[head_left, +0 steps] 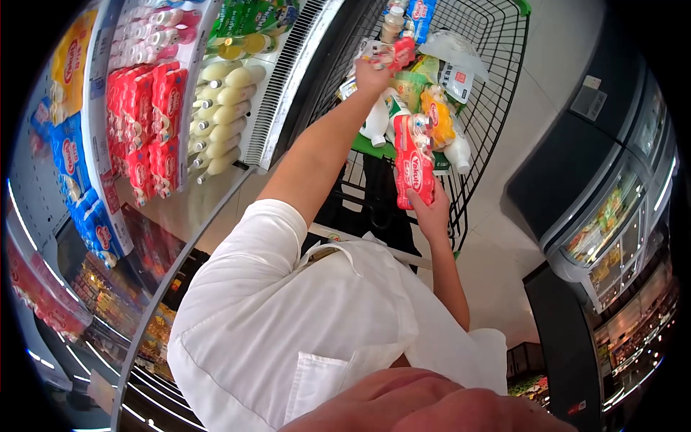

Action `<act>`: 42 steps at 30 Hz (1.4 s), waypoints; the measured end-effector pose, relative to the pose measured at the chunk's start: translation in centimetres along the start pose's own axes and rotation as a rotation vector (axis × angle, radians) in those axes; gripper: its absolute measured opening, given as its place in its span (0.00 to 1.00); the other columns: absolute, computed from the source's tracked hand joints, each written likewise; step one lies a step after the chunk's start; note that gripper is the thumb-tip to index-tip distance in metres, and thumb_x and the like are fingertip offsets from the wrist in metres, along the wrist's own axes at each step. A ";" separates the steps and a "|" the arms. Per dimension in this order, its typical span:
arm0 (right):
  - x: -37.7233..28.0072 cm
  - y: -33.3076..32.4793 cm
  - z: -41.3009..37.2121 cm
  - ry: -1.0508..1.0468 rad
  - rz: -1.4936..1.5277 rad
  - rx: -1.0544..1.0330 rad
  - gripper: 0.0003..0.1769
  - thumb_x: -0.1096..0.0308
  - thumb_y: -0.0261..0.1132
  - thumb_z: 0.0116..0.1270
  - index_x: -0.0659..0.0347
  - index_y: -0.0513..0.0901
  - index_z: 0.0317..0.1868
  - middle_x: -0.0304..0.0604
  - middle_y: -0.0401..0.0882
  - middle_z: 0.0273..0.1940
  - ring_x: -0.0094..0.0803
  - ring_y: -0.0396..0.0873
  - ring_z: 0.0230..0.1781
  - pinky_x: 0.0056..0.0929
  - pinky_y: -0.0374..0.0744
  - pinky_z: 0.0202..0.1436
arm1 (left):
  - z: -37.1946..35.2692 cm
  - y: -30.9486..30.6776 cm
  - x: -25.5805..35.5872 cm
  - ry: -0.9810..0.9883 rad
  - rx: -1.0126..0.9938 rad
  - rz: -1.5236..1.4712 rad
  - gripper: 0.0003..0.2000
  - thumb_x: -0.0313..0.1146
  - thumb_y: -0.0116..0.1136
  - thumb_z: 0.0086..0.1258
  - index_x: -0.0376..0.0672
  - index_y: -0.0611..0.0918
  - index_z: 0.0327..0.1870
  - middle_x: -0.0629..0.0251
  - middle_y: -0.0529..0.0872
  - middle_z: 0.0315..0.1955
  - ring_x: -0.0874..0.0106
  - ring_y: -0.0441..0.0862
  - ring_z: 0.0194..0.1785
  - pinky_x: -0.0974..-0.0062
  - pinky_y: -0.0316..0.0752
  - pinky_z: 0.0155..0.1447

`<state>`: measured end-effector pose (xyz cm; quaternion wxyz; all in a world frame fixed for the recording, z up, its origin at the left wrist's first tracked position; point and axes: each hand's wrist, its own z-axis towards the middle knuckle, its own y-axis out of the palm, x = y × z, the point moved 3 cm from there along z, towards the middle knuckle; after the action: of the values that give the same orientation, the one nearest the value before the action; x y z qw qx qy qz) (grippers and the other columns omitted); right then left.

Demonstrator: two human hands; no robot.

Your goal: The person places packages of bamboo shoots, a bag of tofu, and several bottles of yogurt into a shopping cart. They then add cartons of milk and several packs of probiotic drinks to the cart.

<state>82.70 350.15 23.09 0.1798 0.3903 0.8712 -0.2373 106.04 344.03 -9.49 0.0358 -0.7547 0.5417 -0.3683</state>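
Note:
My left hand [374, 75] reaches out over the shopping cart [504, 108], its fingers closed around a red pack [403, 53] that looks like a Yakult multipack. Nearer to my body, my right hand [430, 207] grips the lower end of a red Yakult multipack [414, 162], held upright over the cart's near side. Below both hands the cart holds white bottles [376, 122], a yellow-orange pack [436, 108], a green bag [410, 86], a clear plastic bag [450, 52] and a blue pack [420, 16]. My left fingertips are partly hidden.
On the left, a chilled shelf holds red Yakult packs [147, 122], blue Yakult packs [79, 173], yellow packs [73, 61] and pale bottles [227, 115]. A metal rail [194, 248] runs beside my left side. Dark display freezers [576, 158] stand on the right across the tiled floor [497, 237].

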 end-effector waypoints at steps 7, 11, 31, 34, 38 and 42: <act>-0.8 -0.9 1.4 -0.105 0.125 0.013 0.22 0.71 0.76 0.78 0.68 0.84 0.67 0.43 0.90 0.56 0.26 0.86 0.53 0.31 0.83 0.63 | -8.7 -7.8 10.5 0.179 -0.105 -0.012 0.34 0.54 0.79 0.61 0.34 0.81 0.56 0.39 0.90 0.50 0.42 0.91 0.57 0.51 0.84 0.64; -2.3 -2.0 2.9 -0.134 0.120 0.015 0.23 0.70 0.75 0.80 0.70 0.82 0.69 0.45 0.89 0.59 0.29 0.86 0.56 0.33 0.83 0.64 | -14.1 -20.2 14.7 0.381 -0.157 -0.114 0.31 0.48 0.81 0.65 0.38 0.83 0.62 0.49 0.93 0.49 0.53 0.93 0.55 0.58 0.85 0.61; -6.7 1.7 1.8 -0.227 0.122 -0.129 0.28 0.66 0.75 0.80 0.67 0.80 0.74 0.46 0.89 0.61 0.33 0.91 0.52 0.35 0.91 0.52 | -15.4 -58.6 -5.5 0.445 0.554 -0.536 0.28 0.37 0.82 0.74 0.35 0.79 0.68 0.61 0.91 0.56 0.74 0.88 0.57 0.71 0.84 0.60; -8.9 3.6 -0.8 -0.246 0.127 -0.130 0.27 0.66 0.75 0.79 0.66 0.80 0.73 0.45 0.89 0.61 0.32 0.91 0.52 0.33 0.90 0.50 | -10.9 -61.1 -7.6 0.474 0.609 -0.485 0.29 0.39 0.82 0.74 0.36 0.79 0.68 0.61 0.91 0.54 0.75 0.88 0.55 0.72 0.84 0.59; -12.4 6.1 -3.4 -0.116 0.141 -0.109 0.26 0.66 0.73 0.81 0.66 0.81 0.73 0.42 0.89 0.60 0.28 0.89 0.52 0.28 0.87 0.53 | -5.1 -62.4 -10.1 0.585 0.555 -0.681 0.27 0.37 0.81 0.76 0.36 0.79 0.68 0.62 0.92 0.54 0.78 0.88 0.52 0.74 0.85 0.55; -15.4 9.7 -3.3 -0.066 0.296 -0.260 0.27 0.65 0.73 0.81 0.64 0.79 0.74 0.43 0.88 0.61 0.28 0.90 0.52 0.27 0.88 0.51 | -3.2 -63.0 -10.6 0.668 0.574 -0.668 0.24 0.36 0.81 0.76 0.35 0.81 0.65 0.65 0.92 0.49 0.79 0.88 0.48 0.75 0.85 0.50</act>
<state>99.39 348.48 30.87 0.2900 0.4799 0.8211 -0.1065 152.47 379.89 15.88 -0.0523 -0.6877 0.1325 -0.7119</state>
